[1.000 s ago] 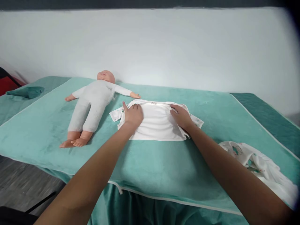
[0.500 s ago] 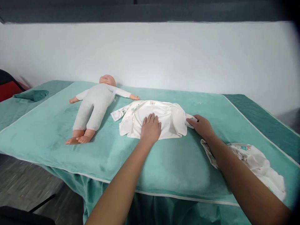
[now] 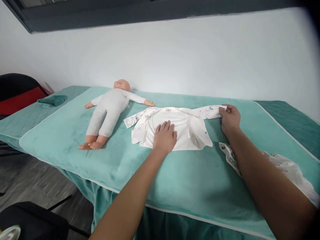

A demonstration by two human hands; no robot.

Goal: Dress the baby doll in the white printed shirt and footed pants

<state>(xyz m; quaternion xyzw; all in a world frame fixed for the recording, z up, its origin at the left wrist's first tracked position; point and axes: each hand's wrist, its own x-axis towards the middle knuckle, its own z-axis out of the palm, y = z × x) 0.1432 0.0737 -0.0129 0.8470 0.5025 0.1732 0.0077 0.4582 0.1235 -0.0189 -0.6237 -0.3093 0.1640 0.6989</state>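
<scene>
A small white baby shirt [image 3: 180, 128] with printed sleeves lies spread on the teal towel [image 3: 175, 180] in the middle of the bed. My left hand [image 3: 165, 137] rests flat on the shirt's lower middle, fingers stretched out. My right hand [image 3: 229, 119] is closed on the cuff of the shirt's right sleeve [image 3: 208, 112], which is stretched out to the right. A baby doll [image 3: 108, 110] in a grey bodysuit lies on its back to the left of the shirt, arms out.
A second crumpled white printed garment [image 3: 282, 168] lies at the right under my right forearm. A folded dark teal cloth [image 3: 53, 100] sits at the far left. A black and red chair [image 3: 17, 93] stands beyond the bed's left end. A wall runs close behind.
My right hand has drawn the shirt's right sleeve outward and away from me. My left hand moved from the shirt's left shoulder to its lower middle and stays flat there.
</scene>
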